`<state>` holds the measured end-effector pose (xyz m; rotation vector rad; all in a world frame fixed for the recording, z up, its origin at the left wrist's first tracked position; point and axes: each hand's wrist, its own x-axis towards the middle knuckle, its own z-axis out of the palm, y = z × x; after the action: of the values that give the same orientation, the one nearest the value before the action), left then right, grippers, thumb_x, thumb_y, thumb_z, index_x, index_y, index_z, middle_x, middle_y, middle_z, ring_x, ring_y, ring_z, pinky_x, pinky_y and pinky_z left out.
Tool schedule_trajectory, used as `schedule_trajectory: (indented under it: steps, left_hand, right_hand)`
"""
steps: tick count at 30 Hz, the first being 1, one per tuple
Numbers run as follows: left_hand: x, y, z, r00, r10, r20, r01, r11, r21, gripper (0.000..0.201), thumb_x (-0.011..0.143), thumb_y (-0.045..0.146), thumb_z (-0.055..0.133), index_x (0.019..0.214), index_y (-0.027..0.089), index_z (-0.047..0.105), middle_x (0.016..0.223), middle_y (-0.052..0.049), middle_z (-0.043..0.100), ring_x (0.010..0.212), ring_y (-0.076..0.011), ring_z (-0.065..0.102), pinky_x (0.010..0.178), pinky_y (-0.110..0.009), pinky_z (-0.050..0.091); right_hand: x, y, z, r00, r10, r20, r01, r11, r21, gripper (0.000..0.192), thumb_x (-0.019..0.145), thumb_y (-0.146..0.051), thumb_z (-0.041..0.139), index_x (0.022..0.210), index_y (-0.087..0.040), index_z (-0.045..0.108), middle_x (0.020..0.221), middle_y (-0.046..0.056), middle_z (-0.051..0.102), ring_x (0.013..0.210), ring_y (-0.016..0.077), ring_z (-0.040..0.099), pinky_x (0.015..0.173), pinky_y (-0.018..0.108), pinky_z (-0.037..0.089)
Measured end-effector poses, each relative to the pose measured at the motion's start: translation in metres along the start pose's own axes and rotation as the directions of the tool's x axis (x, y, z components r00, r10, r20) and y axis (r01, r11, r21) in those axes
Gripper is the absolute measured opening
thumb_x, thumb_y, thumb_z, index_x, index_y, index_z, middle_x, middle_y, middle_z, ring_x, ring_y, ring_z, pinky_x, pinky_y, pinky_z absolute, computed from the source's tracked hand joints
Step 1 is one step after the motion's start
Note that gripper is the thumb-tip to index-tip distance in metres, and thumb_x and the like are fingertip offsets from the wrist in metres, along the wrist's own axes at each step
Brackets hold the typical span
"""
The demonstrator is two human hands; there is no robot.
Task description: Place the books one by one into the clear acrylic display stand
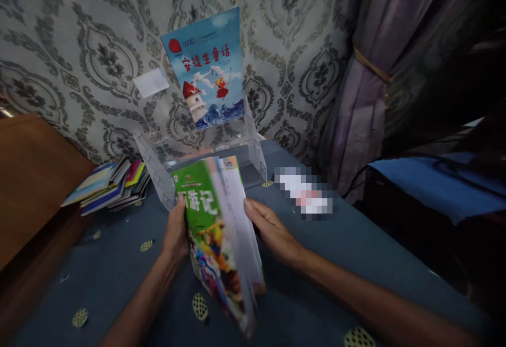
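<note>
Carefully, both hands held the green book [213, 231] over the blue surface [118, 262]: left hand [176, 233] gripped its edge, right hand [269, 228] steadied the pages. A firm, level hold seemed best near the rack [253, 152].

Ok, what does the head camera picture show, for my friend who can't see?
Two hands, left hand and right hand, hold a green book over a blue cloth-covered table. Behind stands a blue book in a clear stand.
</note>
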<state>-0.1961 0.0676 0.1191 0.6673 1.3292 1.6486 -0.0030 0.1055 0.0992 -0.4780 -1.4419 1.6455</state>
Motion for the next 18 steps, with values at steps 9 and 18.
schedule_trajectory:
  steps: [9,18]
  left_hand:
    - [-0.002,-0.001,-0.002,0.951,0.290,-0.106,-0.271,0.949,0.161,0.055,0.080,0.068,0.063,0.100,0.017,0.069,0.096,-0.007,0.076,0.100,-0.0266,0.072,0.090,-0.036,0.058]
    - [0.005,-0.012,-0.028,0.870,0.467,-0.159,-0.374,0.834,0.405,0.038,0.086,0.058,0.060,0.095,0.022,0.068,0.106,-0.008,0.073,0.129,-0.0305,0.053,0.113,-0.038,0.042]
  right_hand:
    - [-0.006,-0.003,0.001,0.984,-0.168,0.054,0.174,0.972,-0.155,0.047,0.095,-0.050,0.056,0.134,-0.023,0.055,0.119,0.008,0.069,0.114,0.0250,0.063,0.099,0.042,0.051]
    - [-0.012,-0.004,-0.006,0.978,-0.198,0.069,0.205,0.833,-0.514,0.035,0.099,-0.043,0.048,0.125,-0.022,0.059,0.092,0.007,0.070,0.093,0.0248,0.067,0.088,0.041,0.056]
